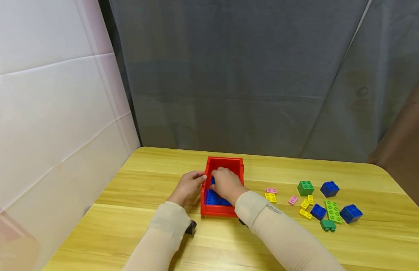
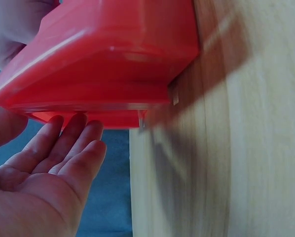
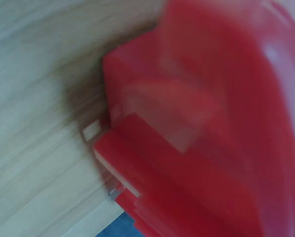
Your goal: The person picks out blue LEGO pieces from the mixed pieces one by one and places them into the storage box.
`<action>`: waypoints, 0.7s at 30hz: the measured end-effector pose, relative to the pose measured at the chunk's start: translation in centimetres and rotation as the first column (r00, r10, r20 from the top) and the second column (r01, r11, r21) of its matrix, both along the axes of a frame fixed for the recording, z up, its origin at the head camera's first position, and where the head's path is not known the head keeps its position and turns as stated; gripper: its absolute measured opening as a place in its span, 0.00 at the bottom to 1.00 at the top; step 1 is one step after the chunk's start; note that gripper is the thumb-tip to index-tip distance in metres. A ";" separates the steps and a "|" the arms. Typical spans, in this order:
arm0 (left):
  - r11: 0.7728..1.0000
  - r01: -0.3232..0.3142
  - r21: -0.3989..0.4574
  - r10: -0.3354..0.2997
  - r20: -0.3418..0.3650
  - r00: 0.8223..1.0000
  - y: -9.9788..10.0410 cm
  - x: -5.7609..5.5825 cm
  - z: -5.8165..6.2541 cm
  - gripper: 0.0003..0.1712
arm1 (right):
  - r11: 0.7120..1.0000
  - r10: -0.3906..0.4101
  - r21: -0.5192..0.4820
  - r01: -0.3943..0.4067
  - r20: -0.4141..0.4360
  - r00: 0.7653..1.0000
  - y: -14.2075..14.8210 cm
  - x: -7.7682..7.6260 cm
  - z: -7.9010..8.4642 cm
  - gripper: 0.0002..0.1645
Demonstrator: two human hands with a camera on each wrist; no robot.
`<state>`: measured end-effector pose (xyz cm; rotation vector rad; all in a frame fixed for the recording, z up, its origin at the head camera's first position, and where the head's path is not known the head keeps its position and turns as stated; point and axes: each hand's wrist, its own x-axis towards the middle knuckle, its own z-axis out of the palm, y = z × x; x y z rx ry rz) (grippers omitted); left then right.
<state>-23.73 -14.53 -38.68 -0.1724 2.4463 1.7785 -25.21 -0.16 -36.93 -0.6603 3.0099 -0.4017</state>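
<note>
A red plastic bin (image 1: pixel 219 211) stands on the table, with blue toy bricks (image 1: pixel 213 198) lying inside it. My right hand (image 1: pixel 226 184) reaches into the bin, fingers bent down around a blue brick (image 1: pixel 213 181) that is mostly covered by the hand. At the bin's left wall, my left hand (image 1: pixel 187 186) has its thumb and fingertips by the rim. The left wrist view shows that hand (image 2: pixel 54 168) with loosely extended fingers beside the red bin (image 2: pixel 113 59). In the right wrist view the bin (image 3: pixel 197 148) fills much of the picture and the right hand's fingers are hidden.
Right of the bin lie loose toy bricks: a green brick (image 1: pixel 305 188), blue bricks (image 1: pixel 329 189), a long light-green brick (image 1: pixel 333 212), a dark-green brick (image 1: pixel 328 225), yellow bricks (image 1: pixel 270 197) and pink bricks (image 1: pixel 292 200). A grey curtain (image 1: pixel 230 75) hangs behind the table (image 1: pixel 145 214).
</note>
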 end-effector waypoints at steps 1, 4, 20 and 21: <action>1.000 0.000 0.001 0.000 0.000 1.000 0.0 0.0 0.0 0.19 | 1.000 0.001 0.003 -0.001 -0.003 1.000 -0.1 0.0 0.0 0.25; 1.000 -0.002 0.010 0.002 0.001 1.000 0.0 0.0 0.1 0.19 | 1.000 0.007 0.015 -0.007 -0.019 1.000 -0.3 -0.1 -0.2 0.24; 1.000 0.005 0.002 -0.005 0.014 1.000 -0.1 0.0 0.0 0.20 | 1.000 0.001 0.018 -0.001 0.025 1.000 -0.9 -0.3 -0.4 0.19; 1.000 0.005 0.003 -0.005 0.015 1.000 -0.1 0.0 0.0 0.20 | 1.000 0.002 0.016 -0.003 0.034 0.999 -0.9 -0.3 -0.4 0.19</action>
